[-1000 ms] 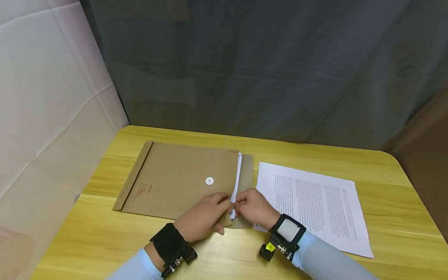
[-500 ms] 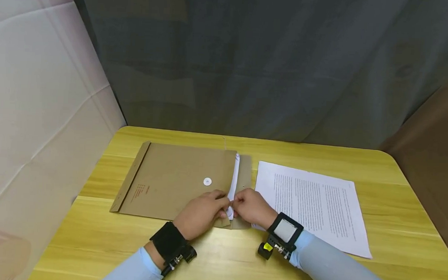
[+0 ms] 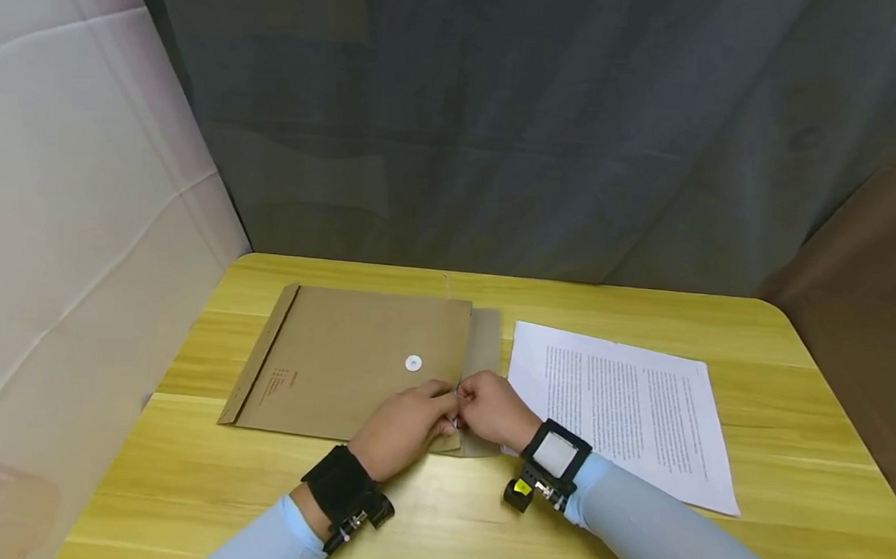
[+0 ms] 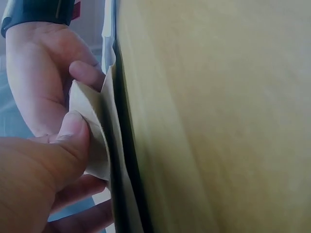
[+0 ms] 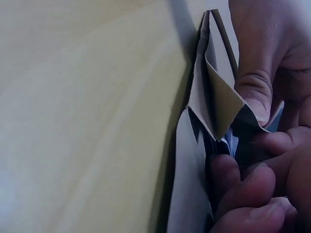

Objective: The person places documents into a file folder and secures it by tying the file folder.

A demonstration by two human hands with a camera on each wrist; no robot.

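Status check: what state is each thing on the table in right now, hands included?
Envelope: flat on the table, mouth held open at its right end, flap unfolded.
Papers in the envelope: almost fully inside, only an edge showing.
Printed sheets: lying flat, right of the envelope, untouched.
Left hand: pinching the envelope's mouth edge.
Right hand: fingers at the mouth, on the papers.

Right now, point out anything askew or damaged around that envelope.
The brown envelope has its near corner at the open end bent up and creased where the left hand and right hand pinch it. The printed sheet lies skewed to the table edge. No tears or spills visible.
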